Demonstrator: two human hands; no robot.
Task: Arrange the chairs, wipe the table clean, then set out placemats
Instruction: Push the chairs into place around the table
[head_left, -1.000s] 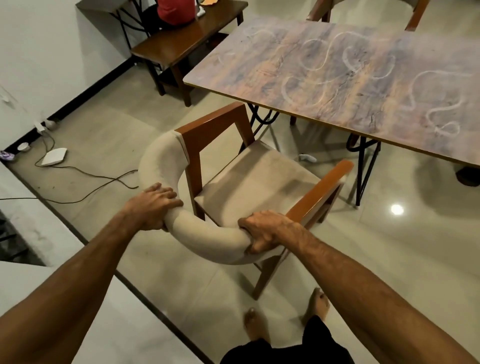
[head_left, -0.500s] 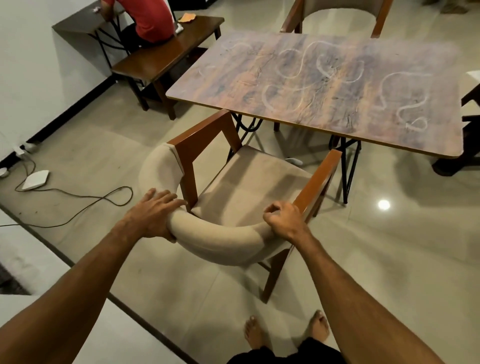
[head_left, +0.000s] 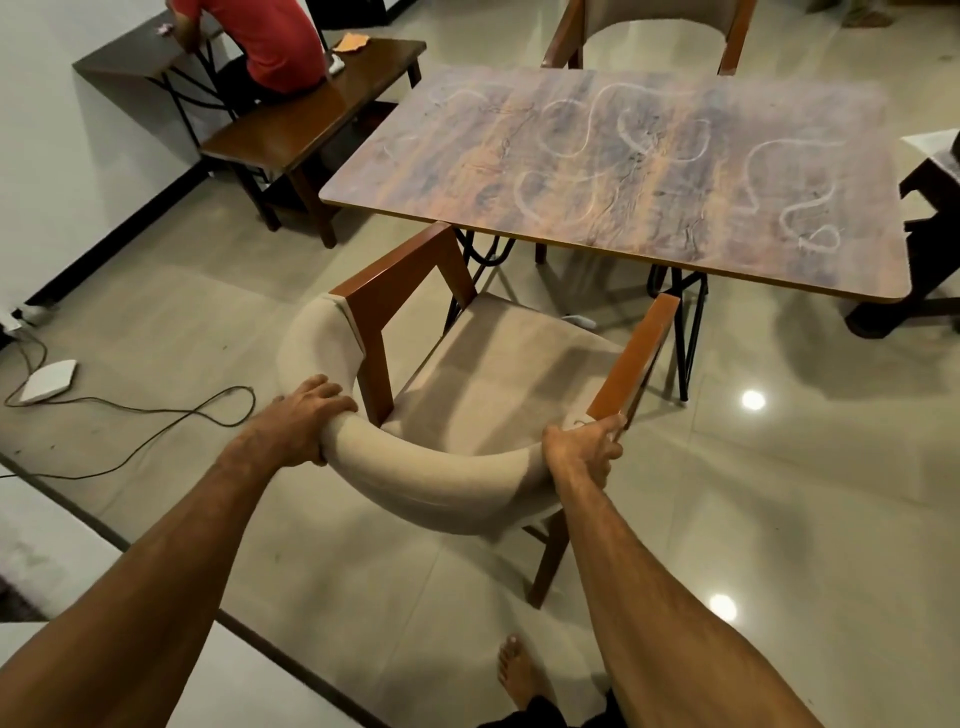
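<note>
I grip the chair (head_left: 483, 374) backrest with left hand (head_left: 306, 415) and right hand (head_left: 584, 447); shoved crooked, its armrest (mid-frame) could strike the table (head_left: 623, 166) edge.

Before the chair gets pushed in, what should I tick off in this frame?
1. Grip of left hand on backrest: ok.
2. Grip of right hand on backrest end: ok.
3. Facing of chair toward table: ok.
4. Whether armrest fits under table: cannot tell.
5. Floor cable apart from chair: ok.
6. Top of table wiped: not ok, white squiggles on it.
</note>
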